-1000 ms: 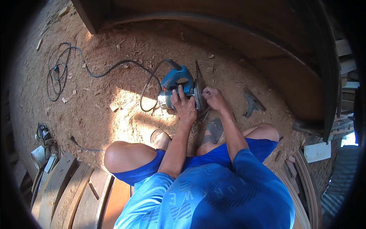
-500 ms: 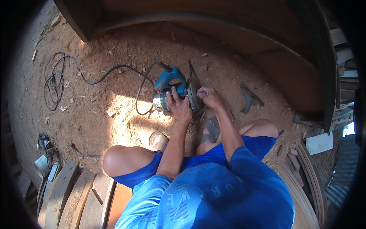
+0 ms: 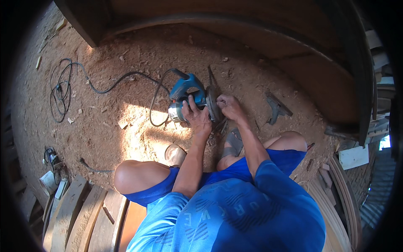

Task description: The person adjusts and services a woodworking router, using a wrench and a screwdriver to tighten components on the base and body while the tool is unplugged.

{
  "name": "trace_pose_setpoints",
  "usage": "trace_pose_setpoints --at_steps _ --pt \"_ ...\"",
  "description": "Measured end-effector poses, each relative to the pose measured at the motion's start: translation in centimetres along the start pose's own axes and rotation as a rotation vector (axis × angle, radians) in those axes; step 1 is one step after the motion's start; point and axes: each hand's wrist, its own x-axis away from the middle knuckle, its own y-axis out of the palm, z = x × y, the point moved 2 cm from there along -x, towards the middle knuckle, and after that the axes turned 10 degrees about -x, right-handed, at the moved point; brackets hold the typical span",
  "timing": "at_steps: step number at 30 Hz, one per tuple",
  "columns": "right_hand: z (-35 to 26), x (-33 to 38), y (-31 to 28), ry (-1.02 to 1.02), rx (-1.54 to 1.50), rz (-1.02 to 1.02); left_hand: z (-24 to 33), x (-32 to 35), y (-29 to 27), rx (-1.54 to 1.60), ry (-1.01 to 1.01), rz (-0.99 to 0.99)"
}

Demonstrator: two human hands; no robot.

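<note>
A blue circular saw [image 3: 179,89] with a dark motor housing lies on the sawdust-covered ground between my feet, its guard and base side turned to the right. My left hand [image 3: 198,120] grips the motor housing, fingers stretched over it. At the round guard [image 3: 213,108], my right hand [image 3: 229,107] has its fingers curled together against the side. Whatever lies between those fingertips is too small to make out. A black power cord [image 3: 126,76] runs from the saw's handle off to the left.
Overhead at the far side stands a large dark wooden piece [image 3: 277,40] with a curved edge. A dark tool with a flat sole [image 3: 277,108] lies to the right. Curved wooden boards [image 3: 69,206] fill the near left, beside a small power tool [image 3: 52,157]. More timber [image 3: 336,210] is stacked near right.
The view has shifted very slightly. Both hands remain at the saw, and the right fingers are still against the guard side.
</note>
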Motion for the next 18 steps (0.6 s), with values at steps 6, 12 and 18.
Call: trace_pose_setpoints --at_steps 6,12,18 --pt "-0.4 0.2 0.0 0.022 -0.076 -0.030 -0.3 0.3 -0.3 -0.116 0.017 -0.101" --pt "2.3 0.1 0.1 0.016 -0.142 -0.027 0.0 0.1 0.0 -0.128 0.057 -0.078" --pt "1.3 0.2 -0.5 0.110 -0.197 -0.056 0.9 -0.5 -0.5 0.084 -0.133 0.044"
